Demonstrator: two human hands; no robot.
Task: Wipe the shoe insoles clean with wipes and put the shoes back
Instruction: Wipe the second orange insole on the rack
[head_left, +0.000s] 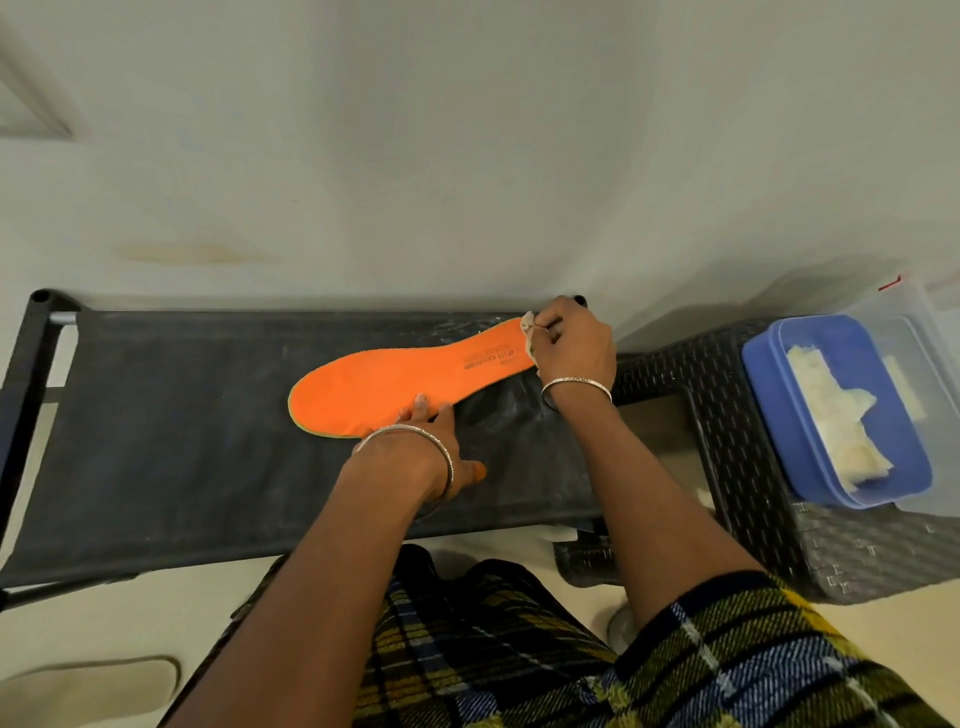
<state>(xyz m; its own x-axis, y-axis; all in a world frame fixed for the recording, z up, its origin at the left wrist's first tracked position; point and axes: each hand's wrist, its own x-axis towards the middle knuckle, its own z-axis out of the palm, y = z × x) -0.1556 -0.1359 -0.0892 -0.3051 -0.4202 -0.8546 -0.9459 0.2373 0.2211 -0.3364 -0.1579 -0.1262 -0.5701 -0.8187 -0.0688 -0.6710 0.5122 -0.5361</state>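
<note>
**Flat orange foam insole (395, 387) on the long black fabric shelf (182, 415): long axis along the shelf, toe left, heel right.**
Orange face, thin green rim, dark lettering near the heel. The left hand (430, 427), fingers straight, presses its near edge; the right hand (571, 343) pinches a crumpled pale wipe (530, 332) at the heel. A blue plastic tub (769, 395) stands right of the shelf.

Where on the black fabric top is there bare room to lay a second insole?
Widest bare patch: left half of the black fabric top, between its frame's left end and the toe of the orange insole. A narrower strip runs along the near edge, left of the left hand. The right end is crowded: right hand, wipe, wicker stool with blue tub.
</note>
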